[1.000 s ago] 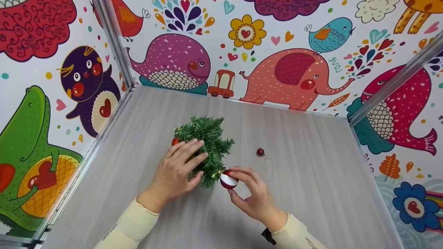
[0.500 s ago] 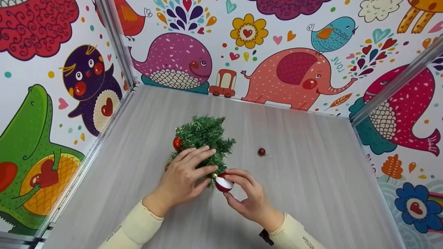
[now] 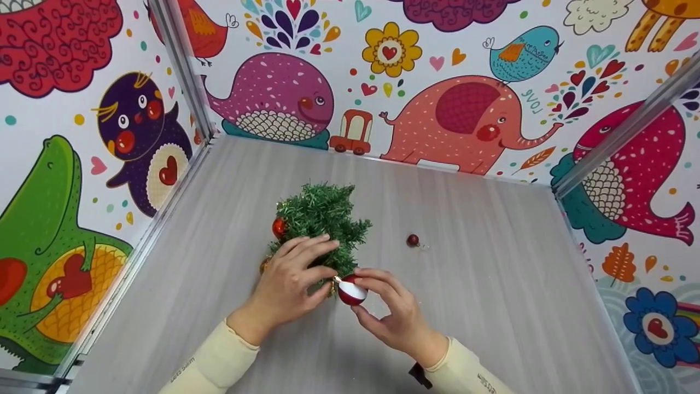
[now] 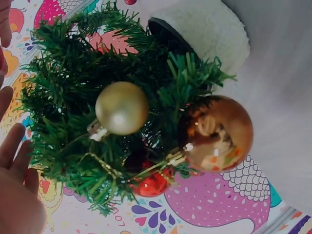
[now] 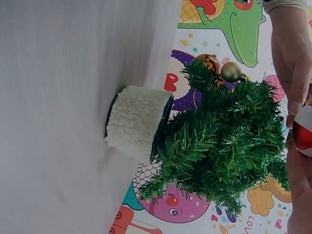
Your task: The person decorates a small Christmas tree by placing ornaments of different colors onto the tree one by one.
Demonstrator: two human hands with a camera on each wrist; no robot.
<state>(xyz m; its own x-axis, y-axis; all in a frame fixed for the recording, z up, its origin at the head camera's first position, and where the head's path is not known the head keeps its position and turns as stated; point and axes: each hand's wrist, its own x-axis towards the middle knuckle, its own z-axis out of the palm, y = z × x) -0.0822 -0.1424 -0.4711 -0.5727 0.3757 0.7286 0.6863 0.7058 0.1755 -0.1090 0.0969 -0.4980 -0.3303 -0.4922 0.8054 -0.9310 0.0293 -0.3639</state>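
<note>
A small artificial Christmas tree [image 3: 322, 210] stands on the table, its base wrapped in white fleece [image 5: 139, 119]. My right hand [image 3: 396, 312] pinches a red and white Christmas ball [image 3: 351, 291] between thumb and fingers, beside the tree's near side. Over the tree, my left hand [image 3: 287, 282] has loosely bent, spread fingers; its thumb and index are close to the ball's gold cap. Whether they touch the cap is unclear. On the branches hang a gold ball [image 4: 122, 108], a larger copper ball [image 4: 217, 134] and a shiny red ball [image 4: 151, 183].
A small dark red ball [image 3: 413, 239] with a loop lies on the table to the right of the tree. Cartoon-printed walls [image 3: 350, 71] with metal posts [image 3: 188, 71] enclose the grey table [image 3: 492, 262] at the back and sides.
The right hand has brought the red and white ball slightly left, closer to the left hand. The left hand has shifted right and a little nearer, uncovering the shiny red ball.
</note>
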